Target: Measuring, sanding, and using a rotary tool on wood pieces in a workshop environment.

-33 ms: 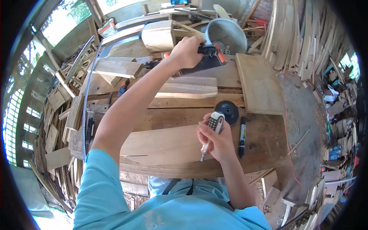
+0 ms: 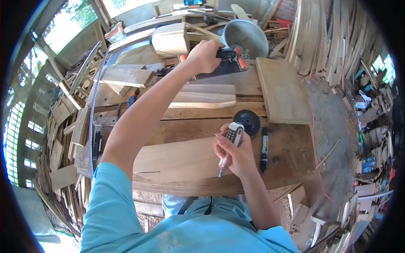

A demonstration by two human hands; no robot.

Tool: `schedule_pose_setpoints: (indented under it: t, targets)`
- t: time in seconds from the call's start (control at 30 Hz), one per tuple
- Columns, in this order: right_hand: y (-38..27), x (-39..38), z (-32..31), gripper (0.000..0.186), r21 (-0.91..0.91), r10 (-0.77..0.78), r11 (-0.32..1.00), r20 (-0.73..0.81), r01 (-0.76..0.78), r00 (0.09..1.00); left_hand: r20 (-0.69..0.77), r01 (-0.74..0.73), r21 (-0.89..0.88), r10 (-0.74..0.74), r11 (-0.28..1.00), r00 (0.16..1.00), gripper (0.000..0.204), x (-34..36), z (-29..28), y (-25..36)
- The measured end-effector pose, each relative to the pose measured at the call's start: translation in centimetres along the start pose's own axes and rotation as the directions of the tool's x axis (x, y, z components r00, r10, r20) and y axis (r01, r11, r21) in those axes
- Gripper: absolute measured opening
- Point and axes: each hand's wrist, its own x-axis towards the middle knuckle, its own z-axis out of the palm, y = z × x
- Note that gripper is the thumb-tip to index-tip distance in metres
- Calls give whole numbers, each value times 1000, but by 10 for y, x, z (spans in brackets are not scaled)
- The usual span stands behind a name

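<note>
My left hand (image 2: 203, 57) reaches across the bench, fingers curled over a long black piece with orange ends (image 2: 225, 68); its exact kind I cannot make out. Below it lies a thick pale wood block (image 2: 204, 96). In my right hand (image 2: 236, 154), near the bench's front edge, is a white screwdriver with a dark dotted grip (image 2: 232, 137), its metal tip pointing down toward me. Just beyond that hand rests a round black disc (image 2: 247, 122), with a marker pen (image 2: 264, 149) to its right. A pale board (image 2: 181, 160) lies flat between my arms.
At the back right stands a grey metal bucket (image 2: 258, 36), with a wide wooden panel (image 2: 283, 90) nearer me. Wood offcuts (image 2: 126, 76) lie at the bench's left, beside a blue-white measuring strip (image 2: 93, 109). Stacked planks (image 2: 318, 38) lean at the far right; a red cord (image 2: 317, 168) hangs by the right edge.
</note>
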Motion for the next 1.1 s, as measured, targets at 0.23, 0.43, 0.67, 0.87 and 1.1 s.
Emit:
schedule_pose_setpoints:
  t: [0.23,0.43,0.67,0.87,1.1]
  targets:
    - [0,-3,-5,30,-23,28,999,-67,-29,997,206,-29,51,18,998,978,45,43,54,2]
    - [-1,1,-2,33,-88,19,996,-56,-24,998,182,6,63,-17,998,983,48,33,67,-1]
    - [-3,-8,-8,32,-57,51,997,-71,-55,996,-14,-197,-186,198,963,980,45,-82,-5,57]
    - [0,-7,-8,20,42,26,999,-84,-23,996,381,61,-164,6,985,925,88,-235,-65,66]
    - [-4,-1,-11,20,193,-4,981,-143,31,990,426,102,12,-97,995,900,122,-274,-50,89]
